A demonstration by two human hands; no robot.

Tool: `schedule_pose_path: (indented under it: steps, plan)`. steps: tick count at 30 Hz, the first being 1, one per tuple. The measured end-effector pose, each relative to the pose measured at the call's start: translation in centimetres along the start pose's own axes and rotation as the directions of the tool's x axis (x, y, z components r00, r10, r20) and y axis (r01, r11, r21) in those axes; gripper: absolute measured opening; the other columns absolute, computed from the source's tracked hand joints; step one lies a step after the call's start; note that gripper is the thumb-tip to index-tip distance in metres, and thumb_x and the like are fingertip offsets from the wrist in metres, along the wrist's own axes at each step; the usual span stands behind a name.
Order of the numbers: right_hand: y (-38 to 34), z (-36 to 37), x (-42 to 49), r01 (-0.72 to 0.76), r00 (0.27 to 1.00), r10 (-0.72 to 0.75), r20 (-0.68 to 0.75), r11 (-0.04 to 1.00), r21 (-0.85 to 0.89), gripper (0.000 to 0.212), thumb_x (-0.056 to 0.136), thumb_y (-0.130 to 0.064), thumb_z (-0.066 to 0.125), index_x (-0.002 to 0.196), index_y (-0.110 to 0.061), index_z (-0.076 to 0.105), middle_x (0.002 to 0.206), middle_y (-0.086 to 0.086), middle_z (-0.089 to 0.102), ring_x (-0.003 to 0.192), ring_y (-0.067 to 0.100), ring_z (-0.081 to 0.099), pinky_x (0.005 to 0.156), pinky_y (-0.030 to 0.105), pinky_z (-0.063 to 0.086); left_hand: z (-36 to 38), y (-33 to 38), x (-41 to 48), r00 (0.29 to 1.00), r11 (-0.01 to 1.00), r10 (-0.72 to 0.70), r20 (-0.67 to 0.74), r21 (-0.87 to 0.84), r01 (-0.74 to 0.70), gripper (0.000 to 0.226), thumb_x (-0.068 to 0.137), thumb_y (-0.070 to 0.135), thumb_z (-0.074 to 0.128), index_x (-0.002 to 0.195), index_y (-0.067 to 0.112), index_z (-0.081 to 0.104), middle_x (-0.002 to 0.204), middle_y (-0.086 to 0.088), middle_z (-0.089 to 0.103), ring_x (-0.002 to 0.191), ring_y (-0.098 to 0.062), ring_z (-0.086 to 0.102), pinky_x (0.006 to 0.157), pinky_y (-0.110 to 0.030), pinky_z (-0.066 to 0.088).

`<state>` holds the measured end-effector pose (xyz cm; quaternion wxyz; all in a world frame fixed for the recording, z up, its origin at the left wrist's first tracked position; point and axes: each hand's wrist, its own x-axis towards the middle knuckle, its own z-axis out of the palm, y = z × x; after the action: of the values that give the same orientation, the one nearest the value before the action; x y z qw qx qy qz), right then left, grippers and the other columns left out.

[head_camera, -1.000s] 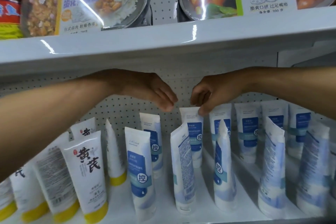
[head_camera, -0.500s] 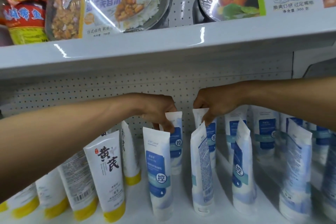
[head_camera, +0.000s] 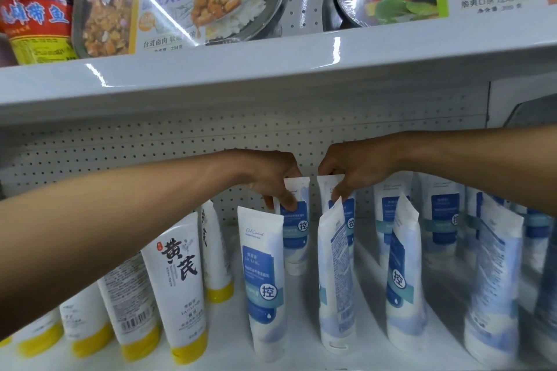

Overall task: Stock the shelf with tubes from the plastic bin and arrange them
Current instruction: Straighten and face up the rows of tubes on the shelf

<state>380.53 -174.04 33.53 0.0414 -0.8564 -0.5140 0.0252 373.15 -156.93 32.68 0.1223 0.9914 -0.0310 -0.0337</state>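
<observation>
Reaches with both arms deep into the lower white metal shelf [head_camera: 229,346], almost to the perforated white back wall [head_camera: 120,153]. Pinches with the left hand [head_camera: 272,181] the flat sealed top of a white plastic tube with a blue label [head_camera: 297,238], with fingers curled down over its front face. Pinches with the right hand [head_camera: 355,172] the top edge of a second white-and-blue tube [head_camera: 326,190], just beside the first one, with a narrow gap between them. Holds both upright in the back row, cap down (cap of the right one hidden behind a nearer tube). In front of them, three front-row tubes [head_camera: 262,280] of the same white and blue kind, upright on their caps, apart from each other, the middle one turned with small printed text to the camera. More of the same further right, blurred. To the left, white tubes with yellow caps [head_camera: 180,286], leaning a little, one with big black characters on the front. Above, on the glossy white upper shelf [head_camera: 271,69], two sealed meal trays [head_camera: 180,0] with printed sleeves and a red snack packet [head_camera: 36,15] at the far left.
</observation>
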Motion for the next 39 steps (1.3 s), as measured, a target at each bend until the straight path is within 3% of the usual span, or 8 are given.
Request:
schedule_pose_path:
  steps: [14,23,29,32,34,37,39]
  plan:
    - [-0.3,-0.2,-0.1,-0.017,0.999,0.017,0.034,1.000,0.002,0.027,0.082,-0.025,0.073,0.106,-0.012,0.069,0.103,-0.003,0.072,0.093,0.012,0.067,0.087,0.036,0.056,-0.1,0.3,0.0,0.999,1.000,0.017,0.030,-0.026,-0.016,0.013,0.084,0.015,0.073,0.096,0.013,0.067,0.085,0.004,0.067,0.079,-0.011,0.065,0.066,-0.019,0.058]
    - [-0.7,-0.3,-0.4,-0.051,0.998,0.052,0.045,0.998,-0.032,0.028,0.083,-0.028,0.072,0.107,-0.014,0.066,0.105,-0.003,0.070,0.095,0.014,0.065,0.088,0.033,0.055,-0.1,0.5,-0.2,1.000,1.000,0.002,0.013,0.000,-0.002,0.032,0.081,0.020,0.076,0.111,0.011,0.066,0.103,-0.002,0.069,0.086,-0.013,0.064,0.067,-0.019,0.057]
    - [-1.1,-1.9,-3.0,-0.064,0.986,0.068,-0.150,0.997,0.032,0.043,0.086,-0.037,0.067,0.126,-0.026,0.055,0.123,-0.012,0.056,0.110,0.005,0.055,0.099,0.026,0.045,-1.8,0.9,-4.4,0.982,0.999,0.038,-0.186,0.030,-0.033,0.037,0.087,0.044,0.065,0.121,0.031,0.061,0.118,0.013,0.064,0.109,-0.007,0.059,0.099,-0.030,0.047]
    - [-1.7,-2.2,-5.2,-0.021,0.970,0.036,-0.239,0.998,0.065,0.032,0.088,-0.038,0.064,0.118,-0.030,0.060,0.118,-0.017,0.060,0.109,0.000,0.056,0.098,0.023,0.045,-2.4,0.9,-8.5,0.960,0.999,0.042,-0.278,0.032,-0.035,0.031,0.094,0.048,0.052,0.121,0.036,0.060,0.123,0.018,0.060,0.115,-0.004,0.054,0.098,-0.023,0.038]
    - [-2.4,-2.1,-6.6,0.003,0.955,0.025,-0.294,0.995,0.095,0.024,0.087,-0.040,0.062,0.110,-0.033,0.062,0.111,-0.022,0.063,0.102,-0.008,0.058,0.088,0.009,0.044,-2.3,1.1,-11.1,0.929,0.998,0.063,-0.365,0.042,-0.051,0.033,0.094,0.047,0.049,0.122,0.034,0.059,0.123,0.018,0.059,0.114,-0.002,0.053,0.100,-0.020,0.036]
    - [-4.0,-1.8,-8.4,0.020,0.918,0.003,-0.396,0.998,0.053,0.030,0.085,-0.045,0.059,0.110,-0.029,0.065,0.107,-0.021,0.065,0.098,-0.010,0.059,0.085,0.005,0.043,-1.6,1.9,-14.6,0.874,0.994,0.113,-0.473,0.051,-0.100,0.039,0.091,0.047,0.049,0.127,0.032,0.054,0.120,0.020,0.058,0.102,0.011,0.054,0.091,-0.004,0.038]
    - [-5.6,-1.4,-10.0,0.022,0.890,-0.011,-0.457,1.000,0.019,0.029,0.086,-0.046,0.058,0.110,-0.032,0.063,0.106,-0.026,0.061,0.098,-0.014,0.055,0.082,0.002,0.039,-0.7,2.5,-16.6,0.826,0.987,0.125,-0.550,-0.013,-0.158,0.050,0.087,0.050,0.052,0.133,0.031,0.050,0.124,0.020,0.056,0.106,0.011,0.053,0.094,-0.006,0.039]
